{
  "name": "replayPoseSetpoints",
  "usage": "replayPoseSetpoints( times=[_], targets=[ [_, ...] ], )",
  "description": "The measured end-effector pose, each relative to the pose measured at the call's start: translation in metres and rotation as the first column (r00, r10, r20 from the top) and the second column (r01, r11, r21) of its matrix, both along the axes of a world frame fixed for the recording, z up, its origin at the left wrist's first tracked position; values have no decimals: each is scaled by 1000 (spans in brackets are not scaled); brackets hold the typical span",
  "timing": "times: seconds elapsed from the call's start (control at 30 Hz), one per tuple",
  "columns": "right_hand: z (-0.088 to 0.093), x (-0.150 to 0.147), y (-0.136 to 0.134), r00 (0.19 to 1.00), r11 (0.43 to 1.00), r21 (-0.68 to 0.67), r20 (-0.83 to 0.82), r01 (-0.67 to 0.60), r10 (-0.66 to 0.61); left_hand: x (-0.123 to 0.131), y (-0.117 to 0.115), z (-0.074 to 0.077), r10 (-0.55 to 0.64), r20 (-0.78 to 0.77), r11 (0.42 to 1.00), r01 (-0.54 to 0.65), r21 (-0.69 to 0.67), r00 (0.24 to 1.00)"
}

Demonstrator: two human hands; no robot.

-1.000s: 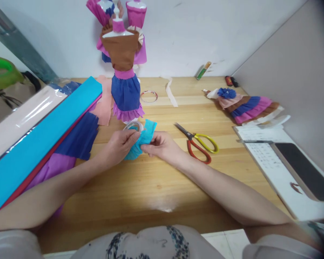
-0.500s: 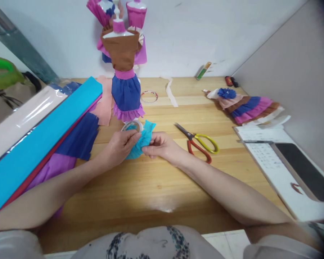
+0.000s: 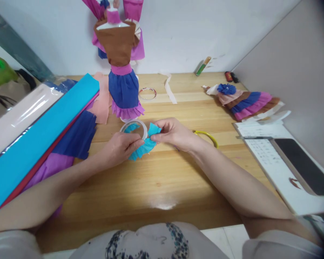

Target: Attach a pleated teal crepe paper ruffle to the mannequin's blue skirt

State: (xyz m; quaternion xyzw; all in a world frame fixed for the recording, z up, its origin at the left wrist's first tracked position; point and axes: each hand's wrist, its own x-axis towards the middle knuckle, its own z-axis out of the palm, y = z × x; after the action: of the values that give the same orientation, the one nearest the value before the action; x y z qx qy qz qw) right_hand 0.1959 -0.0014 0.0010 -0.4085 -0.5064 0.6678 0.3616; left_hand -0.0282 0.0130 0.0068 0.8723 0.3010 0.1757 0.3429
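My left hand [image 3: 126,145] is closed on a roll of white tape [image 3: 144,127], held tilted above the table. A strip of blue crepe paper [image 3: 143,149], gathered into ruffles, runs around the roll and across to my right hand [image 3: 172,135]. My right thumb and fingers pinch the strip's end, just to the right of the roll. Behind my hands stands a small dress form [image 3: 121,54] dressed in brown, blue and purple paper.
Scissors with a yellow handle [image 3: 209,136] lie partly hidden under my right forearm. Folded crepe paper [image 3: 43,136] is stacked at left. A small paper dress [image 3: 248,100], a phone [image 3: 302,165], a glue tube [image 3: 203,66] and a ring-shaped roll [image 3: 147,93] lie around.
My right hand has moved a little right and up, drawing the paper's end away from the roll. More of the tape roll shows, and my forearm now covers most of the scissors.
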Motion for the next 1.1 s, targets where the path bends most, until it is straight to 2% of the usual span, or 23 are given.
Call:
replayPoseSetpoints(
  times=[0.1,0.2,0.4,0.67,0.87,1.1],
  targets=[
    [7,2,-2,997,996,60,31,-67,65,0,0,0,-20,-6,1000,20,-5,1000],
    [14,4,-3,989,991,40,82,-125,121,0,0,1,-39,-26,999,39,-10,999],
    [13,4,-5,958,986,78,258,-148,123,1,-2,2,-70,-27,997,70,29,997],
    [18,5,-4,952,974,41,225,-222,208,0,-2,-1,-116,-38,981,121,152,993],
    [11,1,-5,952,983,57,265,-172,151,2,-4,1,-106,-57,983,114,145,993],
    [16,4,-5,933,988,48,340,-144,120,1,-3,2,-71,-36,992,74,100,997]
  ],
)
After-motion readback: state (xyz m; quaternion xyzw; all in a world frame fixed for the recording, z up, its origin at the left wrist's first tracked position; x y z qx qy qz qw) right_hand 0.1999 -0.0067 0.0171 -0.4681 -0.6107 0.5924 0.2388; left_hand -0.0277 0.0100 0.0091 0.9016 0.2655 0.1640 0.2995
